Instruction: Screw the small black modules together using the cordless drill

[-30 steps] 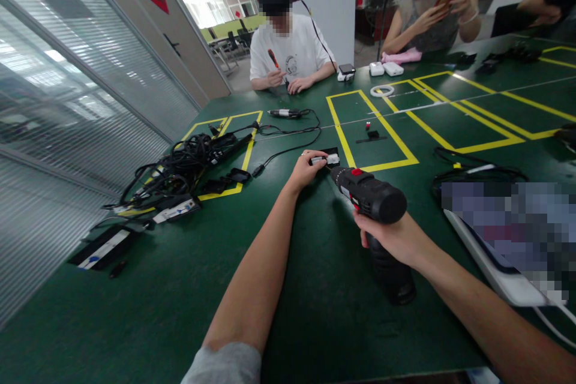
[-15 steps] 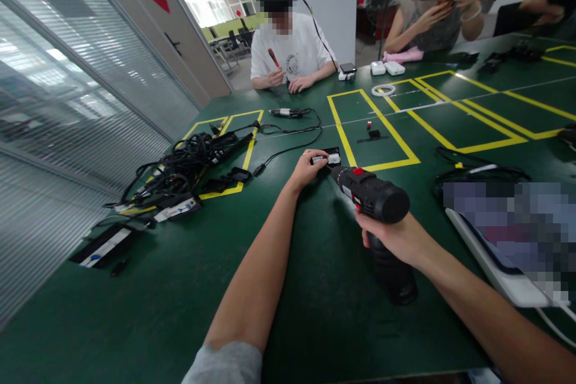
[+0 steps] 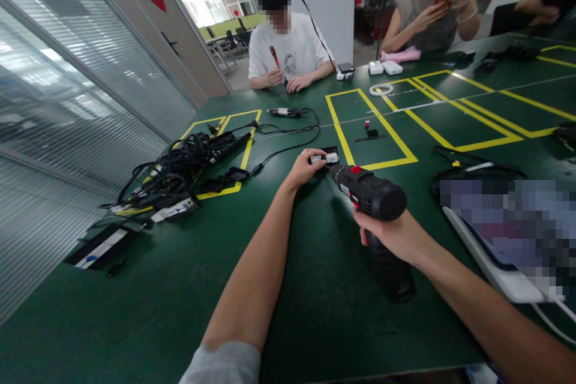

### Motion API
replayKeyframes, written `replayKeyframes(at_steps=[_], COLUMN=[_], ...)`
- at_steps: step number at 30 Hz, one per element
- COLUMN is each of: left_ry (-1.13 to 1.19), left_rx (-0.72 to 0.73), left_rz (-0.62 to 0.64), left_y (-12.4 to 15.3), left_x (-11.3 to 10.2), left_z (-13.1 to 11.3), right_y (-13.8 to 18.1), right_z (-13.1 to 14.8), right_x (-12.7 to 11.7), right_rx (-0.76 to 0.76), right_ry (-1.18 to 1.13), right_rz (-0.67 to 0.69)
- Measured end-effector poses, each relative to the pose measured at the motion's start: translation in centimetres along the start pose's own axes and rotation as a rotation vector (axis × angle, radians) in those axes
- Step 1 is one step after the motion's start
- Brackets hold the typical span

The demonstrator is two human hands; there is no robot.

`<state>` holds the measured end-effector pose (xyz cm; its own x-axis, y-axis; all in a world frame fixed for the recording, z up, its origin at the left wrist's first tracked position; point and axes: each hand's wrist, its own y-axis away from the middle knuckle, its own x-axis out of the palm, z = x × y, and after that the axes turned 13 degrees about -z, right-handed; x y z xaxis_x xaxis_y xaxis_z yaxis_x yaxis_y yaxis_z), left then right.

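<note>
My right hand [image 3: 382,231] is wrapped round the grip of a black cordless drill [image 3: 371,189] with red details. The drill points away and to the left, its chuck close to my left fingertips. My left hand [image 3: 306,165] holds down a small black piece with white blocks [image 3: 332,158] on the green table. The drill's tip reaches the near edge of that piece; whether it touches a screw is too small to tell.
Tangled black cables [image 3: 193,159] and power strips [image 3: 175,209] lie on the left. A thin cable with a pen-like tool [image 3: 284,112] runs beyond my left hand. At right sits a white-edged device [image 3: 490,264]. Across the table [image 3: 189,306], a person [image 3: 288,48] holds a screwdriver [image 3: 275,58].
The whole view has shifted slightly. My hands, the drill and the small black piece keep nearly the same places relative to each other.
</note>
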<state>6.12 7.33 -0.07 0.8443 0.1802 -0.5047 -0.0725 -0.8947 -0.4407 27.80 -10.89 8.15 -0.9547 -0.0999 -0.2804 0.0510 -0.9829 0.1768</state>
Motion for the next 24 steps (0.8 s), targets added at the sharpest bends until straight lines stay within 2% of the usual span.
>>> replayKeyframes(at_steps=[12,24], left_ry=[0.025,0.029], left_rx=[-0.041,-0.008], left_rz=[0.008,-0.016], left_y=[-0.07,-0.07], left_x=[0.2,0.25], left_z=[0.26,0.43], right_y=[0.32,0.24], right_z=[0.43,0.5], right_x=[-0.16,-0.09], right_rx=[0.007,0.044], right_ry=[0.043,0.065], right_rz=[0.001,0.003])
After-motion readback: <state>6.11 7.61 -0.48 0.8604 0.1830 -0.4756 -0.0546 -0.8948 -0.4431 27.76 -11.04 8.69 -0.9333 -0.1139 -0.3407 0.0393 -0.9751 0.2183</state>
